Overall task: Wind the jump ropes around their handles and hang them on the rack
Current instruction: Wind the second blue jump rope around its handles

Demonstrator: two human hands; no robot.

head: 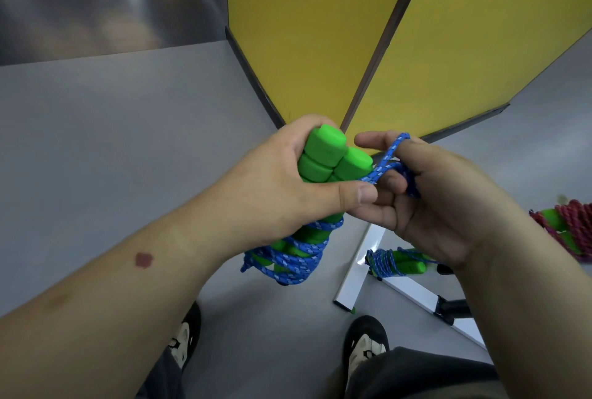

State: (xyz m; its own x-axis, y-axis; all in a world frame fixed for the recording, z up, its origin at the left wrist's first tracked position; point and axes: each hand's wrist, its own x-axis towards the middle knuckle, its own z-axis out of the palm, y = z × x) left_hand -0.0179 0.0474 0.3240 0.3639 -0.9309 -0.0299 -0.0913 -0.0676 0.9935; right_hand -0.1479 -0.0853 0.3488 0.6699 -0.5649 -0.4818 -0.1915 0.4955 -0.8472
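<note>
My left hand (282, 184) grips two bright green jump rope handles (330, 155) held side by side, their tops sticking up past my fingers. Blue speckled rope (294, 261) is wound in several turns around the lower part of the handles below my fist. A loop of the same rope (389, 158) runs from the handles over the fingers of my right hand (442, 206), which holds it just right of the handles. Another wound blue rope with green handles (397, 262) hangs on the white rack (355, 273) lower right. A red rope bundle (567, 225) shows at the right edge.
Yellow partition panels (320, 30) stand straight ahead, meeting at a dark seam. Grey floor (112, 142) spreads to the left. My two shoes (365, 344) are below, close to the foot of the white rack frame.
</note>
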